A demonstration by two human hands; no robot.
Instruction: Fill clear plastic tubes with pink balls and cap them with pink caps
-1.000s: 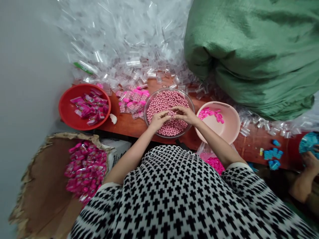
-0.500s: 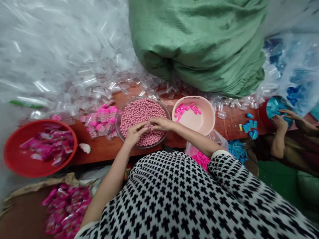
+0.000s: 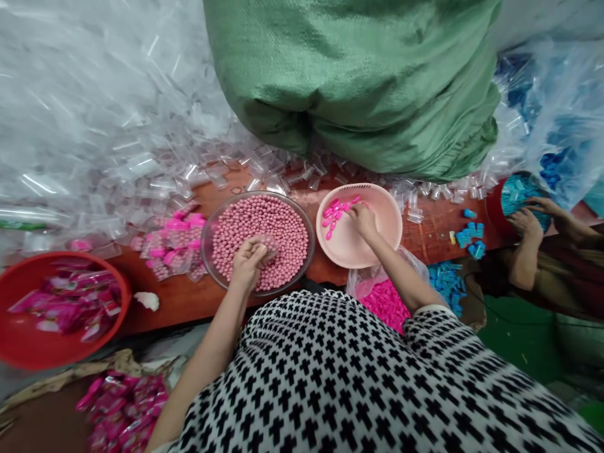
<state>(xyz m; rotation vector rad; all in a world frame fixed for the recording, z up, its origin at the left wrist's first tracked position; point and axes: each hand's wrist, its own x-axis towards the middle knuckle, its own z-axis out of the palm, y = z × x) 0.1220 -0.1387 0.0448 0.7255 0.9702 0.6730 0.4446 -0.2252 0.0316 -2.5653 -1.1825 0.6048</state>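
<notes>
Hands (image 3: 248, 261) now apart, separate bowls.

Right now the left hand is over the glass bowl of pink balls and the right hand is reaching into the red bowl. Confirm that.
Not quite. The head view shows the right hand in the pale pink bowl, at the bright pink pieces, not the red one. The left hand is over the glass bowl of pink balls.

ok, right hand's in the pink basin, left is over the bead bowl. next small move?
Probably pinch one pink cap with the right hand and carry it to the left hand, which seems to hold a small clear container over the bead bowl.
</notes>
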